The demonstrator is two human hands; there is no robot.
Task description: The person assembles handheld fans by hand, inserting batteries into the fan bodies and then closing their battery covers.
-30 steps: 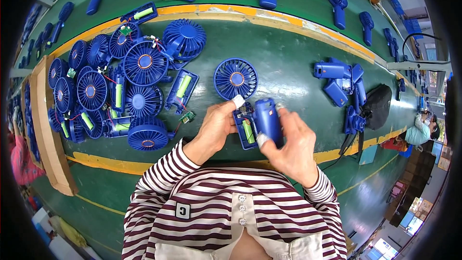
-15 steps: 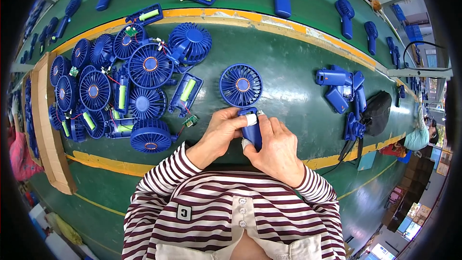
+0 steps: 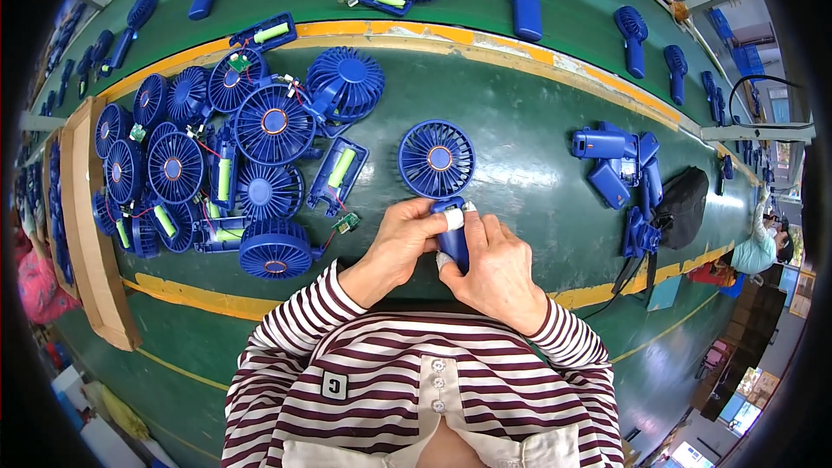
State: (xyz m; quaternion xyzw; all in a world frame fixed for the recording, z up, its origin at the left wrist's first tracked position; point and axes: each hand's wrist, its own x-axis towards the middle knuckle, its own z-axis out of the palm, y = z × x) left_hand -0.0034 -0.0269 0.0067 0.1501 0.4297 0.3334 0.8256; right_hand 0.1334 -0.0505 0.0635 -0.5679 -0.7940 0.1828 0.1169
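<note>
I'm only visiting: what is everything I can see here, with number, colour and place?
Table: one, green, under the work
Held fan: one, blue, centre
Heaped fans: over ten, blue, table's left
Batteries: several, light green, mostly among the heap
Circuit boards: several, green, about the heap
Casing parts: several overlapping, blue, table's right
Black item: one, kind unclear, beside those parts
Far strip: one, green, beyond the table
Strip fans: several, blue, along it
Cardboard tray: one, brown, left
Co-workers: two, turquoise and pink clothing, far right and left
Background clutter: too small to count
Left hand: one, white-wrapped thumb, on the held fan's handle
Right hand: one, white-tipped fingers, same handle
</note>
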